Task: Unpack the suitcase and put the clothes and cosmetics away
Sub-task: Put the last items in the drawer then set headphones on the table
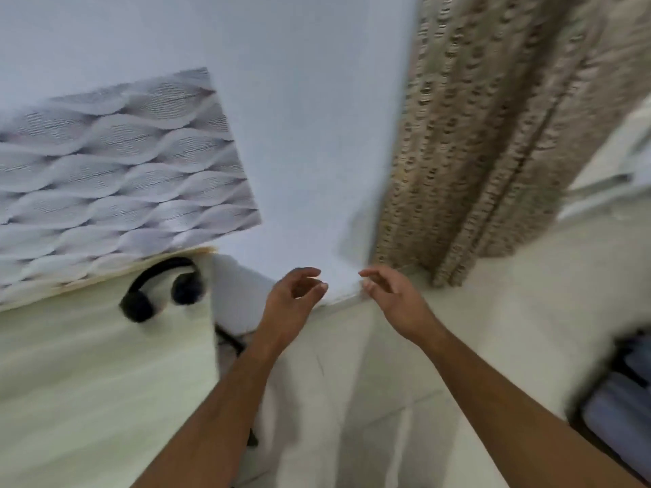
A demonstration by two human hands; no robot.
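Blurred, tilted view of a room corner. Left hand (294, 297): raised in mid-air before the white wall (310, 135), fingers loosely curled, thumb apart, holding nothing. Right hand (391, 297): just beside it, level with it, fingers relaxed and slightly bent, holding nothing; the two hands are apart, palms turned toward each other. Both forearms are bare and run up from the bottom edge. Suitcase (620, 399): only a part shows, at the lower right edge, on the pale floor (510, 311); dark rim, with bluish folded clothes (623, 413) inside, well apart from the hands; its long axis and facing cannot be told. Desk (88, 382): pale, at left. Headphones (162, 294): black, lying on the desk near its back edge. Wavy panel (116, 170): grey-white, on the wall above the desk. Curtain (500, 135): beige, patterned, hanging at right down to the floor.
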